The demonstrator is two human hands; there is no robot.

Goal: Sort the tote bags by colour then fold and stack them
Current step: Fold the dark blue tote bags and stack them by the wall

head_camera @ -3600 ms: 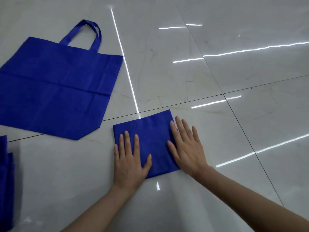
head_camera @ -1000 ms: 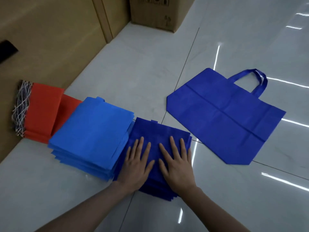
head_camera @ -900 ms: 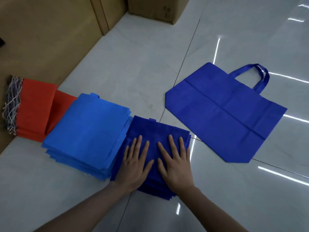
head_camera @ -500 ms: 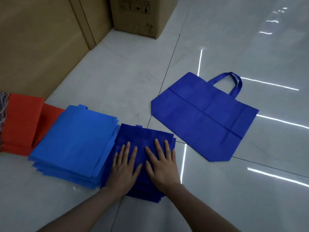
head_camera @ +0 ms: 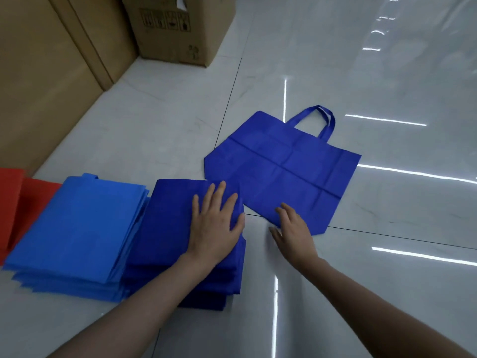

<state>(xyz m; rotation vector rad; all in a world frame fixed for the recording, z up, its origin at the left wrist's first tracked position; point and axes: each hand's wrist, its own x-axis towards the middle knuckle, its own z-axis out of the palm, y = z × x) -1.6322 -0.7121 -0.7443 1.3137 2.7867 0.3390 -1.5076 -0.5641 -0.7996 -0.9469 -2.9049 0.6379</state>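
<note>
Tote bag (head_camera: 284, 171), dark blue and unfolded, lies flat on the tiled floor (head_camera: 167, 120) beside three folded piles: red stack (head_camera: 15, 202), light blue stack (head_camera: 77, 223), dark blue stack (head_camera: 167, 228). Half a second ago both hands pressed the dark blue stack. Now only the left hand (head_camera: 216, 226) lies flat on it, fingers spread. The right hand (head_camera: 294, 228) has shifted to the bag's near corner, fingers relaxed, touching without grasping. A cardboard box (head_camera: 180, 29) stands behind, contents hidden.

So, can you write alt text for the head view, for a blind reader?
A person's left hand lies flat on a stack of folded dark blue tote bags; the right hand touches an unfolded dark blue bag. A light blue stack and a red stack lie alongside.
</note>
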